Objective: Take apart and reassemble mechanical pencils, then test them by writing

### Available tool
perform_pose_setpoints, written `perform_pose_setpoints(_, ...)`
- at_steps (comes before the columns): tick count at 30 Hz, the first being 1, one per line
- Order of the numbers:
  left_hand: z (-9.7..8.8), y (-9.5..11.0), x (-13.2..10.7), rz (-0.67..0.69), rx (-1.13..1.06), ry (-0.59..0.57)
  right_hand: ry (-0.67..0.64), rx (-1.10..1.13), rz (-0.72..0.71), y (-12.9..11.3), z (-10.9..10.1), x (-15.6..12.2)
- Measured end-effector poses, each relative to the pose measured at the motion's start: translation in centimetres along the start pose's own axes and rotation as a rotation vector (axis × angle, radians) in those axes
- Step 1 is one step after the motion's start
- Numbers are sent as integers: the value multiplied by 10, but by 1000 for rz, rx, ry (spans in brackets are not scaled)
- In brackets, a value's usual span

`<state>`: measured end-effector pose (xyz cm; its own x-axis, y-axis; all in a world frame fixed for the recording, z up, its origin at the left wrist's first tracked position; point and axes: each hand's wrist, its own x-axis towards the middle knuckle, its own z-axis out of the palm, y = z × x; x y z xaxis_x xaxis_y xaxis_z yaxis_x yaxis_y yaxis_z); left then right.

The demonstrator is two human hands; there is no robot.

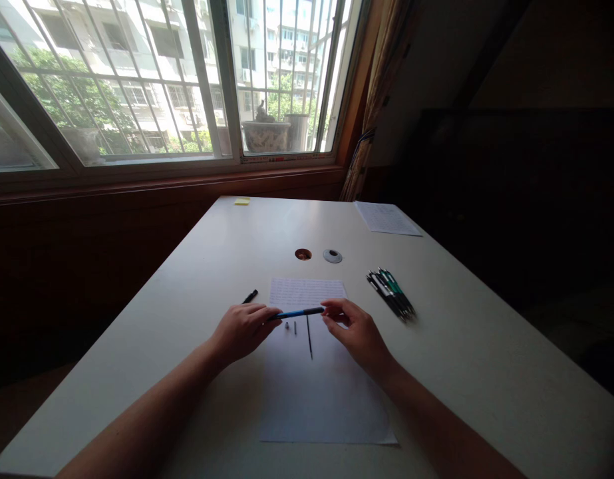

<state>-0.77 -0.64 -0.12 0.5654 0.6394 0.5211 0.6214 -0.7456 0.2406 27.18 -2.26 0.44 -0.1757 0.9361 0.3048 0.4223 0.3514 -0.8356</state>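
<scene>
White table (187, 313) by barred window (231, 86), planter (267, 137) outside. Left hand (244, 327) grips blue pen (293, 314); right hand (354, 326) at dark end, hold unclear.

The single head-worn camera looks forward and down from above the near side of the tabletop (187, 279), close to it. Its view runs past the far edge to the window (229, 80).

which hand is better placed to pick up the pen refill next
Probably the right hand: it is nearer the pen refill, while the left hand grips the blue pen barrel. Whether the right grips too is unclear.
</scene>
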Motion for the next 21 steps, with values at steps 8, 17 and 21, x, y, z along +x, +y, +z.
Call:
perform_pose_setpoints(8,-1,2,1,6,12,14,4,-35,-36,-3,-1,0)
perform_pose_setpoints(17,-1,1,1,7,2,-3,1,-64,-57,-4,-2,0)
perform_pose_setpoints(21,0,1,1,3,4,-6,11,-74,-55,-5,-2,0)
